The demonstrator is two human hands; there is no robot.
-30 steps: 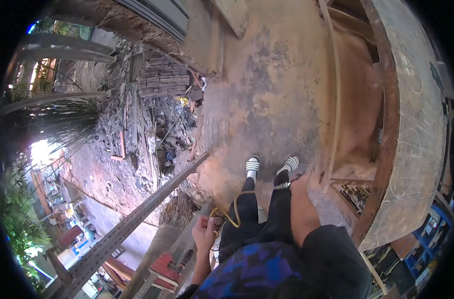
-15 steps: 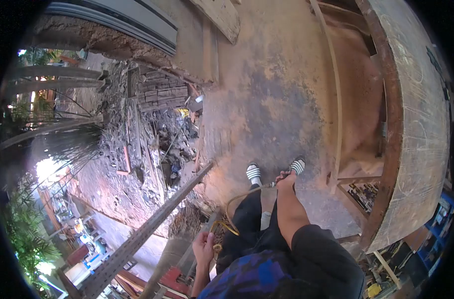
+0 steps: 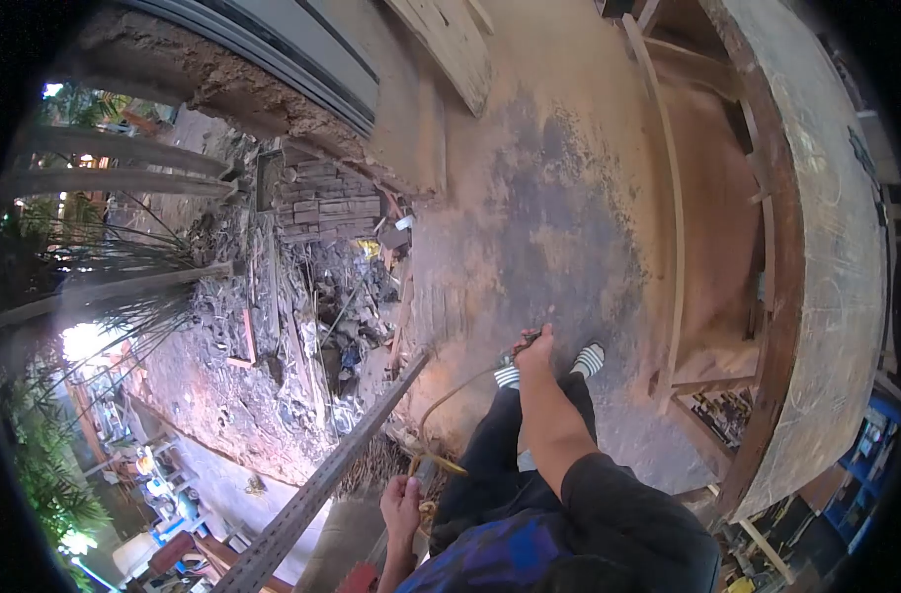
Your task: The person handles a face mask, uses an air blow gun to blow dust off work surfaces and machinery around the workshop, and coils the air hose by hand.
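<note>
My right hand [image 3: 535, 346] is stretched out over the floor near my striped footwear [image 3: 589, 360], closed around a small metal fitting at the end of a yellowish hose [image 3: 444, 397]. From there the hose curves down and to the left. By my left thigh, my left hand [image 3: 402, 504] has its fingers curled on the hose's looped part. More coils hang beside that hand, partly hidden by it.
A long perforated beam [image 3: 322, 479] slants up from the lower left. Beyond it lies a heap of debris [image 3: 342, 326] with stacked slats [image 3: 327, 203]. A large worn table [image 3: 831, 257] stands on the right, and a plank [image 3: 446, 49] is at the top.
My right hand has swung from the right across to the left and farther forward, carrying the hose end. The hose is less slack between my hands. My left hand stays low with small movement.
</note>
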